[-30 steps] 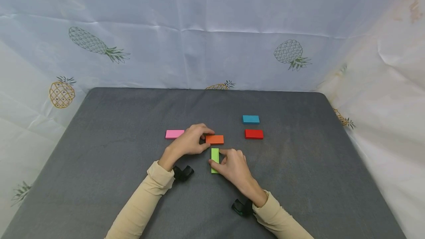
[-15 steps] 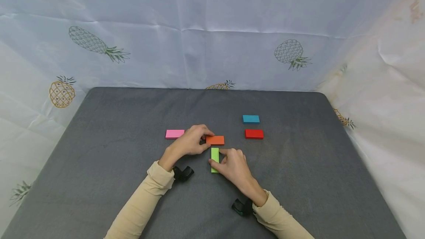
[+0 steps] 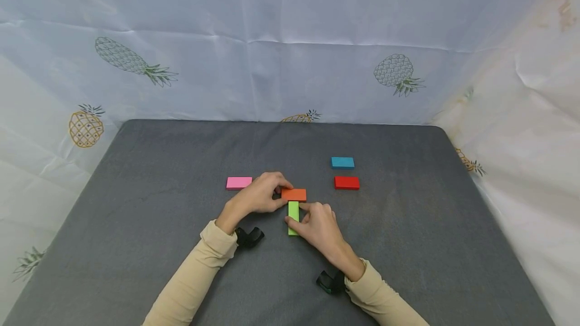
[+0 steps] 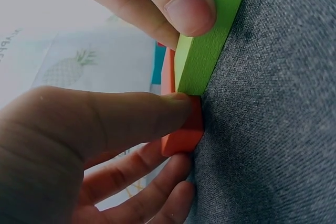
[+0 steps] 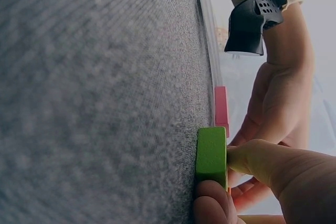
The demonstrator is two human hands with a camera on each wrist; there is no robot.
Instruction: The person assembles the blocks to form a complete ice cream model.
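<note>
My left hand [image 3: 262, 193] pinches the left end of an orange block [image 3: 294, 194], which lies crosswise on the grey cloth. With thumb and fingers, my right hand [image 3: 320, 225] grips a green block [image 3: 293, 215] lying lengthwise below it. The far end of the green block meets the orange block's near side, close to its middle, forming a T. In the left wrist view the left thumb tip sits at the corner where the green block [image 4: 207, 51] and the orange block [image 4: 184, 129] touch. The right wrist view shows the green block [image 5: 211, 156] between the right thumb and fingers.
A pink block [image 3: 238, 183] lies left of the orange one, partly behind the left hand. To the right lie a red block [image 3: 346, 183] and, just beyond it, a blue block [image 3: 342, 163]. A pineapple-print curtain [image 3: 217, 79] borders the grey table [image 3: 181, 150].
The left hand has slid the orange block a little toward the person, closing the gap to the green block. The right hand and green block have stayed nearly still.
</note>
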